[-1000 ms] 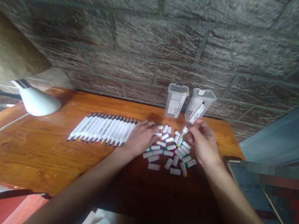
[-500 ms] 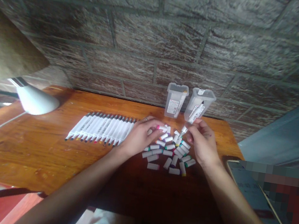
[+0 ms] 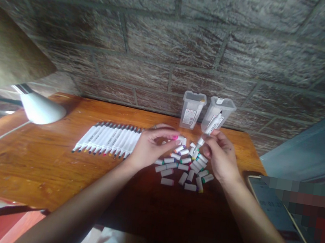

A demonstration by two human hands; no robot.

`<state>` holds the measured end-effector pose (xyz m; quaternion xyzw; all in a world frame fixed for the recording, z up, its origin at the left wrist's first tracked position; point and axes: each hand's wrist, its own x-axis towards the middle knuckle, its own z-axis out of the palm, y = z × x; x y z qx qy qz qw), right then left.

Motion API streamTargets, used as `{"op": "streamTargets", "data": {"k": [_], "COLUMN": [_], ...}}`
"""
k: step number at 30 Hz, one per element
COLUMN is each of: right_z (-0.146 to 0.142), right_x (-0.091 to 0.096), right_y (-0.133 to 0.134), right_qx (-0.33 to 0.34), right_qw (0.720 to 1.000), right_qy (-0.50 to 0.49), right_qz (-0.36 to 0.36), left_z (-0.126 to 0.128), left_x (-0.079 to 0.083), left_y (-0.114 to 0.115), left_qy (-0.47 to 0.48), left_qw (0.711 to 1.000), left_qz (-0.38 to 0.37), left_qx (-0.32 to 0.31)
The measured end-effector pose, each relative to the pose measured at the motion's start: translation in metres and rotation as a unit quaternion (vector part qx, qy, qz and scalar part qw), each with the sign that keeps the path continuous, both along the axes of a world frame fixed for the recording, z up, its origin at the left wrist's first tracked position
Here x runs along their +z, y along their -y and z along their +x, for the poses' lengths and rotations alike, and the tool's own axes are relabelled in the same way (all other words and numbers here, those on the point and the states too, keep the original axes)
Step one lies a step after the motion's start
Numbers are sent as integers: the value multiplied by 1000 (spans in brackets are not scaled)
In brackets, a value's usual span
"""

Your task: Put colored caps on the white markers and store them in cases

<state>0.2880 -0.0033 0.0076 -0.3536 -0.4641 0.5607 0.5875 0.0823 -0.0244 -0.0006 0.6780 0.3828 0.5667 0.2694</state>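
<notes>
My right hand [image 3: 220, 155] holds a white uncapped marker [image 3: 210, 128] tilted with its tip pointing down-left over a pile of loose marker caps [image 3: 186, 166]. My left hand [image 3: 150, 146] is raised just above the pile and pinches a small pink-ended cap [image 3: 174, 137] between thumb and fingers. A row of white markers [image 3: 107, 138] lies side by side on the wooden table [image 3: 51, 161], left of my left hand.
Two clear plastic marker boxes [image 3: 193, 109] stand at the table's back edge against the brick wall. A white desk lamp [image 3: 39, 107] with its cord sits at the left. A phone [image 3: 283, 216] lies at the table's right edge.
My left hand lifted off the cap pile with a pink-ended cap pinched in its fingers and moved toward the marker tip. The right hand stayed nearly still.
</notes>
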Motion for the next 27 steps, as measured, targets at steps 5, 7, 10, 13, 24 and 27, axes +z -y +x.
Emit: {"op": "streamTargets", "data": {"k": [5,7,10,13,24,27], "right_z": [1,1,0,-2,-4,-5], "right_x": [5,8,12,15,23,24], "right_y": [1,2,2,2,11,12], "right_qx": [9,16,33,49,95,102], "right_qw": [1000,999,996,992,978,978], "right_qy": [-30,-48,-73,-93,-124,-118], "right_qz": [0,-11,-35,-72,-137,-136], "left_z": [-2,-1,1,3,4,5], "left_x": [0,0,0,1,7,9], "left_y": [2,3,5,8,15,18], "left_qy": [-5,9,33,31,10,11], "left_qw": [1000,1000,999,999,998,998], "left_qz": [9,2,-4,4,43,44], "left_qx": [12,3,-10,-10,-47,-53]}}
